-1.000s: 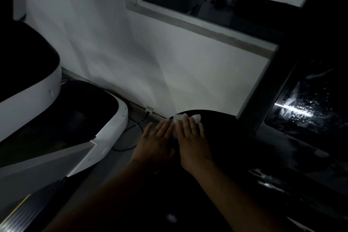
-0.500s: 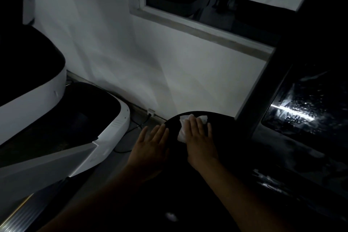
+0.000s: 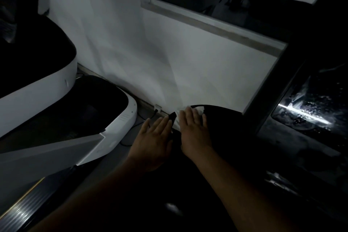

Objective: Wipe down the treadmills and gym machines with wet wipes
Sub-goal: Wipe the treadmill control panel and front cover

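Right hand [image 3: 194,133]: flat, palm down, fingers straight and spread, pressing on the wet wipe; not curled round it.
Wet wipe [image 3: 200,109]: white, crumpled, pinned under the right fingers at the far rim of the black cover; bits showing past the fingertips and at the left side of the hand.
Left hand [image 3: 153,143]: released, fingers straight, laid flat at the left edge of the black cover, just beside the right hand; holding nothing.
Black cover [image 3: 227,126]: rounded, dark hood of a gym machine, under both hands; surface detail lost in the dim light.
Glossy panel [image 3: 305,117]: to the right of the cover, dark, wet-looking, with a bright streak of reflected light.
Dark post [image 3: 273,84]: slanting up between cover and panel.
White machine [image 3: 122,122]: to the left, white shell with black inlay, apart from the hands.
Cable [image 3: 125,143]: thin, dark, on the floor between white machine and left hand.
Wall [image 3: 188,73]: pale, behind the cover, with a window [image 3: 207,0] above.
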`<move>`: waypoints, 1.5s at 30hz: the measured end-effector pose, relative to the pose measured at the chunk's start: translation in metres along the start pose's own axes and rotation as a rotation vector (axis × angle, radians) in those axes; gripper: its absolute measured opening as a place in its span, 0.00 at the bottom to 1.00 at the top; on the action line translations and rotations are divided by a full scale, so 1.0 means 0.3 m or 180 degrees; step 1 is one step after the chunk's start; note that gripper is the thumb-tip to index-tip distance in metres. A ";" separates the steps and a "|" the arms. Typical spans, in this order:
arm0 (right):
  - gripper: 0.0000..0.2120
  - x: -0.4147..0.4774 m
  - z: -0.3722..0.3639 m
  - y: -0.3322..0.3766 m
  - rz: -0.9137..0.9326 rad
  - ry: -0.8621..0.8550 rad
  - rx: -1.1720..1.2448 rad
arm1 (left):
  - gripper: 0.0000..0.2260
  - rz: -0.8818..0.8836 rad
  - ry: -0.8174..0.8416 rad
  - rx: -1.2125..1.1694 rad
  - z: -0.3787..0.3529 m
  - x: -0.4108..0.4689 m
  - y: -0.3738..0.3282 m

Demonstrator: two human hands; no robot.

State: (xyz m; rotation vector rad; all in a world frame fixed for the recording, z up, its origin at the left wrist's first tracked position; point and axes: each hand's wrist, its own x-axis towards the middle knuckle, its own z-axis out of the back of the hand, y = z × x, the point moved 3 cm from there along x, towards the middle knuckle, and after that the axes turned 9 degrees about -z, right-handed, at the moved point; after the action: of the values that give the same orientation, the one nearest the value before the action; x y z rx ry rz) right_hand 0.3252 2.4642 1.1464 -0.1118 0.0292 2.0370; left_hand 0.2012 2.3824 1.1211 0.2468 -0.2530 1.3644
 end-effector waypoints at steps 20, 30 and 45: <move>0.44 -0.046 -0.031 0.045 0.0743 0.0026 -0.0013 | 0.35 0.0584 0.0643 -0.0447 0.034 -0.088 -0.032; 0.41 -0.049 -0.041 0.068 0.0801 -0.0011 0.0101 | 0.37 0.0690 0.0819 -0.0493 0.038 -0.082 -0.029; 0.44 -0.027 -0.010 -0.001 0.0807 0.0146 -0.0230 | 0.40 0.0789 0.1041 -0.0434 0.054 -0.082 -0.032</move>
State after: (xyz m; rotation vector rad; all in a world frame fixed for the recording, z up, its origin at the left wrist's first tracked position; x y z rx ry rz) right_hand 0.3292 2.4569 1.1441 -0.2091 -0.0018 2.2893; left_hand 0.2054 2.3526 1.1282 -0.1268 -0.1037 1.6006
